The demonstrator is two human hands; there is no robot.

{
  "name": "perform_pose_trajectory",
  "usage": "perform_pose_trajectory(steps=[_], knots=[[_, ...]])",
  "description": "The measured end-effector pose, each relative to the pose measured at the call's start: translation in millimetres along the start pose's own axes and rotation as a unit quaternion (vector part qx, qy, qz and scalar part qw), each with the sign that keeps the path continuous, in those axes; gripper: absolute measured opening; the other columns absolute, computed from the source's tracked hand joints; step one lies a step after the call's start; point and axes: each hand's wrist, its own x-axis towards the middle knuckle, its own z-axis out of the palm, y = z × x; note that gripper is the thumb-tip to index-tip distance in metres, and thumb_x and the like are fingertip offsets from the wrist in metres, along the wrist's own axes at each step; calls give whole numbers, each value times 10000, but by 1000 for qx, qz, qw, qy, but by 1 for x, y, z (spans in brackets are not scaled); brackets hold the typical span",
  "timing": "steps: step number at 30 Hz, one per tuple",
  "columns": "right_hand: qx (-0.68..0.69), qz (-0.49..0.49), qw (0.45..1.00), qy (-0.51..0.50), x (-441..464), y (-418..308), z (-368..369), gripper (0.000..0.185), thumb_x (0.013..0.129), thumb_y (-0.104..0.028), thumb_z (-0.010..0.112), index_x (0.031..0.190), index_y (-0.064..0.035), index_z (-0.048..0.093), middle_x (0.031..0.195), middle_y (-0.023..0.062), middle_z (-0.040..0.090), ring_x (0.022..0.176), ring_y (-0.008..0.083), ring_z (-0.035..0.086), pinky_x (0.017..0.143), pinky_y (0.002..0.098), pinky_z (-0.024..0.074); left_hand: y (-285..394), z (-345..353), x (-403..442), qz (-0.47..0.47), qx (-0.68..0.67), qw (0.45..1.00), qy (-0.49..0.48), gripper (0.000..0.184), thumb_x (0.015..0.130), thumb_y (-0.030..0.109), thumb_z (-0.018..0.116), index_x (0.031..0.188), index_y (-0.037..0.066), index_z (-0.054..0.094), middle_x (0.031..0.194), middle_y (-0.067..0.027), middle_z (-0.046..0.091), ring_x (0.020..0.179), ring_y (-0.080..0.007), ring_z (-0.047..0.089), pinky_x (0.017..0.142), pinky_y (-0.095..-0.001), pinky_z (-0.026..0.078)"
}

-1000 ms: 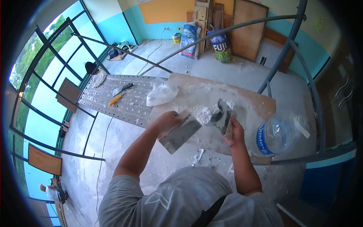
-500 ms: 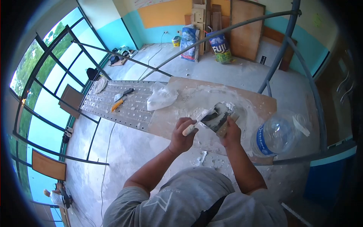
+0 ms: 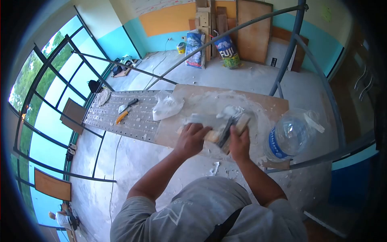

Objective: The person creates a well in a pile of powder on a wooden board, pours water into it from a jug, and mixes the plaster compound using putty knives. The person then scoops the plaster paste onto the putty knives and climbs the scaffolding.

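My left hand (image 3: 189,139) is closed around a putty knife, whose pale handle (image 3: 211,136) shows beside the fingers; its blade is blurred. In my right hand (image 3: 239,144) is a wide scraper (image 3: 229,131) with a dark blade and a wood-coloured back, tilted on edge. White putty (image 3: 230,111) shows at its far end. Both tools are close together above a putty-smeared board (image 3: 197,94). On the board's left edge lies a crumpled clear plastic bag (image 3: 167,105).
A perforated metal plank (image 3: 137,117) carries a dark-handled scraper (image 3: 130,104) and a yellow-handled tool (image 3: 121,116). A large clear bottle (image 3: 288,135) stands at the right. Scaffold tubes (image 3: 298,38) surround the platform. Bags (image 3: 227,50) stand by the wall; another person (image 3: 62,219) is low left.
My right hand has turned the scraper from showing its putty-covered face to standing on edge. My left hand has rotated the putty knife beside it. The view has shifted slightly.
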Motion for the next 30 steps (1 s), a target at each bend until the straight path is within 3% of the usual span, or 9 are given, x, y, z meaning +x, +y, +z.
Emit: perform_pose_trajectory(steps=[3, 7, 8, 11, 14, 16, 19, 24, 30], knots=[[-50, 62, 986, -144, -35, 23, -6, 369, 957, -255, 606, 1185, 19, 509, 1041, 133, 607, 923, 204, 585, 821, 350, 481, -3, -7, 37, -6, 18, 998, 62, 426, 708, -18, 618, 1104, 124, 685, 968, -91, 588, 937, -312, 575, 826, -418, 473], [-31, 167, 984, -62, -46, 41, -9, 322, 946, -202, 608, 1177, 5, 523, 997, 85, 613, 865, 179, 580, 774, 337, 479, -15, 6, 56, 3, 22, 993, 117, 382, 717, 1, 614, 1076, 117, 681, 949, -93, 583, 932, -318, 576, 835, -415, 466], [18, 188, 981, -43, -47, 57, -13, 320, 943, -190, 607, 1183, 4, 523, 998, 77, 612, 859, 172, 578, 770, 332, 478, -36, 18, 48, 12, 12, 1000, -19, 314, 758, 23, 598, 1047, 114, 681, 936, -100, 580, 931, -325, 576, 834, -421, 458], [117, 266, 956, -27, -51, 63, -29, 347, 942, -180, 616, 1232, -16, 520, 1052, 58, 608, 921, 155, 586, 822, 321, 483, -57, 33, 14, -74, 20, 982, -172, 275, 804, 35, 569, 1046, 110, 676, 932, -112, 575, 929, -330, 575, 828, -419, 453], [239, 345, 906, -54, -60, 80, -34, 428, 967, -262, 600, 1318, -43, 488, 1183, 76, 598, 1068, 206, 595, 943, 365, 481, -45, 7, 8, -199, -46, 979, -12, 256, 843, 76, 644, 1096, 100, 669, 994, -130, 636, 916, -356, 611, 805, -416, 491], [351, 383, 849, -101, -64, 78, -24, 441, 994, -309, 535, 1357, -68, 463, 1252, 101, 585, 1144, 260, 578, 996, 418, 462, -56, 4, -14, -309, -90, 942, 91, 232, 873, 107, 672, 1102, 71, 659, 972, -113, 674, 889, -321, 646, 794, -378, 507], [411, 396, 804, -168, -72, 71, 15, 522, 1023, -407, 445, 1430, -83, 401, 1379, 128, 528, 1247, 300, 533, 1066, 457, 422, -74, -3, -50, -455, -417, 761, 200, 210, 907, 120, 662, 1107, 58, 646, 941, -71, 680, 904, -230, 659, 803, -338, 511], [413, 402, 768, -279, -109, 42, 109, 580, 1014, -453, 447, 1455, -84, 369, 1418, 111, 491, 1283, 295, 496, 1092, 454, 392, -80, -65, -105, -525, -567, 539, 335, 306, 924, 180, 670, 1175, 30, 578, 1041, -63, 671, 922, -157, 643, 779, -300, 535], [373, 398, 766, -342, -191, 19, 232, 613, 997, -453, 491, 1473, -92, 351, 1444, 95, 464, 1299, 279, 474, 1094, 439, 384, -110, -135, -234, -424, -663, 558, 265, 382, 922, 214, 673, 1225, 6, 570, 1102, -70, 661, 988, -180, 643, 839, -330, 530]])
